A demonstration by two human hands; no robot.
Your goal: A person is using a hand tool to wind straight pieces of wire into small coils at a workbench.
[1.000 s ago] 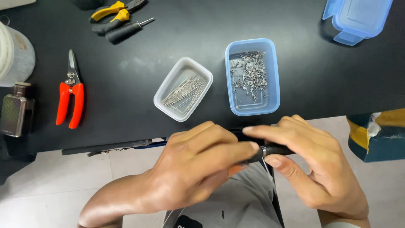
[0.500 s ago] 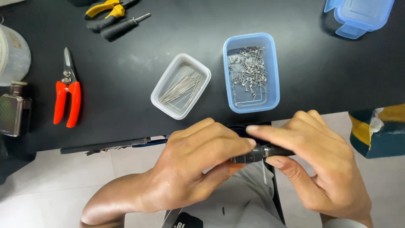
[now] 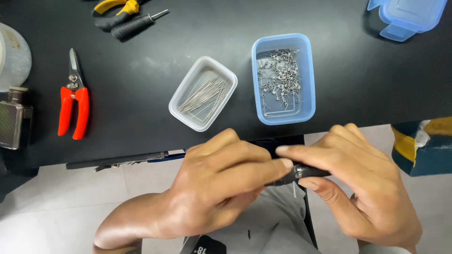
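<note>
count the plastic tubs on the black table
3: a clear tub of thin pins mid-table, a blue tub of small metal bits beside it, another blue tub top right, partly cut off.

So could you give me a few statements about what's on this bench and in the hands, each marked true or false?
1. Both hands grip one small dark tool. True.
2. The blue tub holds long straight pins. False: it holds small bent wire pieces; the straight pins lie in the clear tub.
3. The red cutters lie on the table, untouched. True.
4. The blue tub has its lid on. False: it is open.
</note>
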